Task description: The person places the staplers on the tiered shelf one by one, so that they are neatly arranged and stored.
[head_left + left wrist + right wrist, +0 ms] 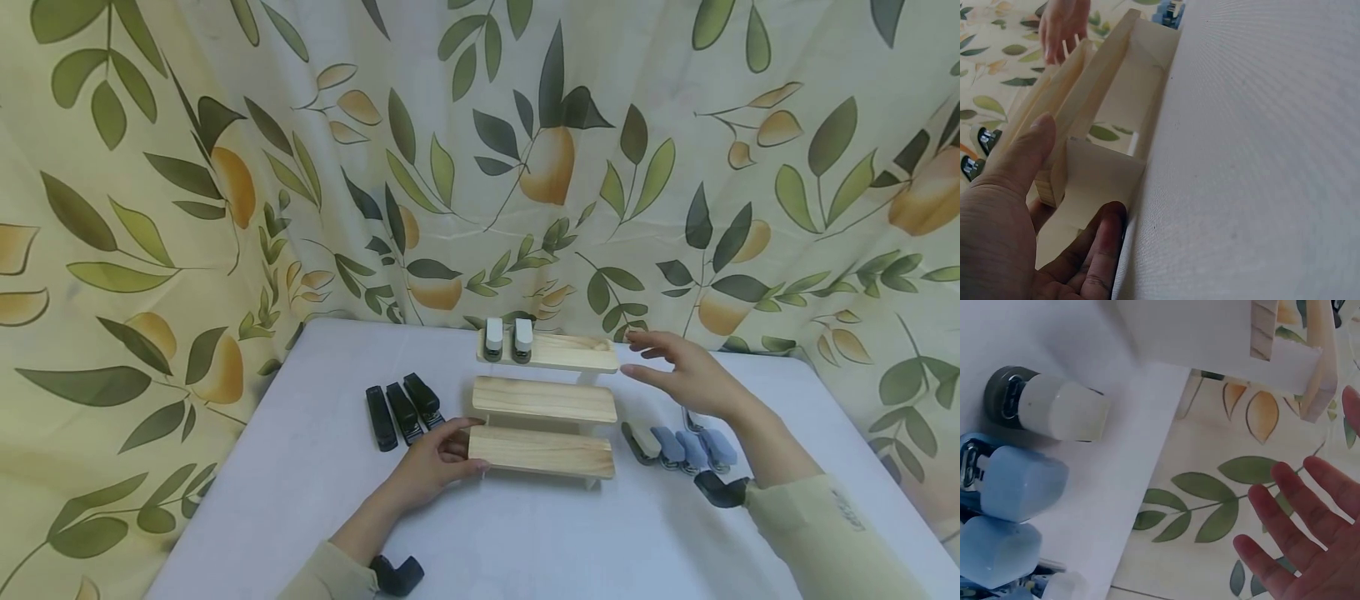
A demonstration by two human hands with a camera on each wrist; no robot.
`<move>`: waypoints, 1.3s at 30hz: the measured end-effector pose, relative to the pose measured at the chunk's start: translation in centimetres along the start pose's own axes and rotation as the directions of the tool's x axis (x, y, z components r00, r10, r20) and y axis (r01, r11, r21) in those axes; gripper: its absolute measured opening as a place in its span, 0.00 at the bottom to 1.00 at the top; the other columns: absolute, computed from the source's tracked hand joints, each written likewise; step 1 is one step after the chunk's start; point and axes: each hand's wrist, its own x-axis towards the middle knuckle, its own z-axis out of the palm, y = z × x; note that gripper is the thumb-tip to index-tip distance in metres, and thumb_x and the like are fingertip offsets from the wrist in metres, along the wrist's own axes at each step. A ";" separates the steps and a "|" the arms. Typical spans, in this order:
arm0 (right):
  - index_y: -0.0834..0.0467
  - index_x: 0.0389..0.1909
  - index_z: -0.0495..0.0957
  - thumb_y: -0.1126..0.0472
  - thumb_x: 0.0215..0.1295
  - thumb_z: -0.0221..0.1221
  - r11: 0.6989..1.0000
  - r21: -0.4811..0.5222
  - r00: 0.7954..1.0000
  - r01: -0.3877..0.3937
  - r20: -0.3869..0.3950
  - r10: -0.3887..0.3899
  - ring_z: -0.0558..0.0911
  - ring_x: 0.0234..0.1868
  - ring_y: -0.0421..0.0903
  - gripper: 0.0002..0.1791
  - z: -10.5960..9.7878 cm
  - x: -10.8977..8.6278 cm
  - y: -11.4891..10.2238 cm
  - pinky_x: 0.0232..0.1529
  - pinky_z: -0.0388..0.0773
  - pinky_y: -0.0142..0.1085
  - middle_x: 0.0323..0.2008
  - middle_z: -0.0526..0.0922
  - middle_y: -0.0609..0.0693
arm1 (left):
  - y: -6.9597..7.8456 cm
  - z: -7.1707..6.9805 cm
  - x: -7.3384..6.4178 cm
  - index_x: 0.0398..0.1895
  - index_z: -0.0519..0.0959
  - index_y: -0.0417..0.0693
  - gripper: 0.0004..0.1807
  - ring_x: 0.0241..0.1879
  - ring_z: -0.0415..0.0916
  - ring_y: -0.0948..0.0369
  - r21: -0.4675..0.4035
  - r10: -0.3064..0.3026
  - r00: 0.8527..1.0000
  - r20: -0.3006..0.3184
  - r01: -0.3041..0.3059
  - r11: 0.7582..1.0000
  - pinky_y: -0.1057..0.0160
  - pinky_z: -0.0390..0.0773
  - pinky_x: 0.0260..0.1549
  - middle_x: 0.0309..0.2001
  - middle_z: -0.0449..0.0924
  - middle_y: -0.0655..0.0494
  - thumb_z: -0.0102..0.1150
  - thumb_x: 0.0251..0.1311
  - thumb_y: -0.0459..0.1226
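A three-tier display stand with pale wooden boards (540, 451) and white side supports (1100, 172) stands mid-table. My left hand (444, 457) grips the left end of its lowest board, thumb at the front corner and index finger at the back one. In the left wrist view the other fingers curl low beside the white support. Just off the right end of the top board (573, 352), my right hand (690, 377) hovers with fingers spread, holding nothing. Two small white staplers (522, 340) stand side by side on the left part of that top board.
Three black staplers (381, 418) lie left of the stand. To its right sit a whitish stapler (1063, 407) and several blue staplers (1022, 481) in a row, below my right forearm. A leaf-and-fruit patterned curtain (480, 167) hangs behind the white table (525, 550).
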 end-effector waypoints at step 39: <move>0.57 0.67 0.76 0.48 0.57 0.75 0.996 -0.069 0.981 -0.056 0.180 0.068 0.73 0.68 0.70 0.38 3.4 -3.4 3.5 0.60 0.70 0.73 0.67 0.77 0.64 | 0.5 -0.1 -0.2 0.68 0.74 0.73 0.34 0.47 0.81 0.61 0.030 -0.011 1.000 -0.004 0.011 0.999 0.66 0.82 0.49 0.51 0.81 0.58 0.74 0.58 0.54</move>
